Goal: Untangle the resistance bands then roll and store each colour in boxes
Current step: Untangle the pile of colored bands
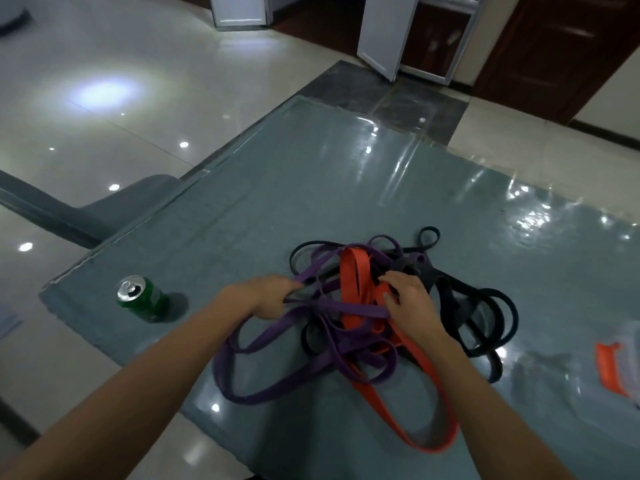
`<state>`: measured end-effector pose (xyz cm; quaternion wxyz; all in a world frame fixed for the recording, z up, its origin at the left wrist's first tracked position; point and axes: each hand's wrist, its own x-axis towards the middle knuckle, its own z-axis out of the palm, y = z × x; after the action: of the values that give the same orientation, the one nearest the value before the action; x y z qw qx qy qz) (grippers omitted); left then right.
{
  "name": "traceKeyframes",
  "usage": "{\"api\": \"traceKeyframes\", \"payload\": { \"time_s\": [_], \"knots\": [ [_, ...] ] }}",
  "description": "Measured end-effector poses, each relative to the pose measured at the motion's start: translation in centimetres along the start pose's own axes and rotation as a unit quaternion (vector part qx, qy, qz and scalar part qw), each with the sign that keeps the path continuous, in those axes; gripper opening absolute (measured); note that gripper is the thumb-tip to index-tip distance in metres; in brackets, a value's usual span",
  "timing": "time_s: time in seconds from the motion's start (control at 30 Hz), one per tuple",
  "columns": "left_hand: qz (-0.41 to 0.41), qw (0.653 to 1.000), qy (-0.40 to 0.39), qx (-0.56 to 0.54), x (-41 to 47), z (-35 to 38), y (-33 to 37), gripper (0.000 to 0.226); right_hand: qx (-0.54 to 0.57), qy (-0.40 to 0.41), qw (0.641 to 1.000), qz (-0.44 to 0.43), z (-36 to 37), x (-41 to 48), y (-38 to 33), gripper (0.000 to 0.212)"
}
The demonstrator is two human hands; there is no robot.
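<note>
Three colours knotted mid-table

Left hand [270, 296] pinches a purple band [277, 386] strand; it runs up-right from the grip into the knot. Right hand [410, 306], nearer the knot, curls its fingers round the orange band [349, 271], whose long loop trails toward the near table [311, 168] edge. Black band [513, 317] lies beyond, right

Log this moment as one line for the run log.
stage: untangling | left hand: grips purple band | right hand: holds orange band | black bands: tangled in pile
</note>
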<state>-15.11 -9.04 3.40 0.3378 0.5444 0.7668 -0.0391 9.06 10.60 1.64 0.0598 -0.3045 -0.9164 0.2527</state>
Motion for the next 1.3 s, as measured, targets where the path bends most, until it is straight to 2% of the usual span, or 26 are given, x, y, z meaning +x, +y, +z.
{"api": "traceKeyframes", "payload": {
  "time_s": [0.1,0.17,0.33,0.47,0.57,0.67,0.8,0.93,1.07,1.1,1.2,1.3],
  "knots": [
    [0.059,0.991,0.123,-0.014,3.3,-0.8,2.8,0.075,-0.017,0.024,0.999,0.018,-1.7,0.5,1.4,0.043],
    [0.081,0.985,0.152,-0.016,5.5,-1.0,4.6,0.087,-0.038,0.024,0.999,0.028,-2.8,0.9,2.4,0.048],
    [0.081,0.989,0.127,0.011,10.5,-1.5,7.9,0.113,-0.114,-0.066,0.991,0.035,-4.6,2.8,4.6,0.074],
    [0.070,0.992,0.092,0.059,13.8,-2.0,9.1,0.116,-0.173,-0.157,0.971,0.041,-4.9,5.1,5.2,0.095],
    [0.068,0.991,0.101,0.056,15.3,-2.0,9.3,0.104,-0.175,-0.193,0.965,0.036,-4.6,6.4,6.0,0.094],
    [0.074,0.982,0.166,0.052,16.0,-2.2,9.0,0.075,-0.150,-0.198,0.968,0.041,-4.3,6.7,7.2,0.085],
    [0.087,0.979,0.181,0.046,16.3,-2.1,9.2,0.038,-0.102,-0.187,0.977,0.030,-4.2,7.0,8.0,0.065],
    [0.097,0.976,0.194,0.010,15.8,-2.3,10.3,0.020,-0.069,-0.130,0.989,0.008,-5.0,6.3,7.5,0.034],
    [0.117,0.960,0.250,-0.040,14.9,-3.0,11.2,0.011,-0.015,-0.014,1.000,0.012,-7.0,5.1,7.0,0.014],
    [0.111,0.957,0.261,-0.063,14.6,-3.3,11.5,0.011,-0.008,0.017,1.000,0.017,-7.6,4.8,6.8,0.015],
    [0.093,0.949,0.271,-0.130,13.8,-4.4,12.3,0.013,0.024,0.135,0.990,0.045,-9.9,3.7,6.0,0.038],
    [0.100,0.927,0.286,-0.220,13.1,-5.3,13.5,0.014,0.086,0.214,0.971,0.070,-12.4,2.4,5.4,0.030]
  ]
}}
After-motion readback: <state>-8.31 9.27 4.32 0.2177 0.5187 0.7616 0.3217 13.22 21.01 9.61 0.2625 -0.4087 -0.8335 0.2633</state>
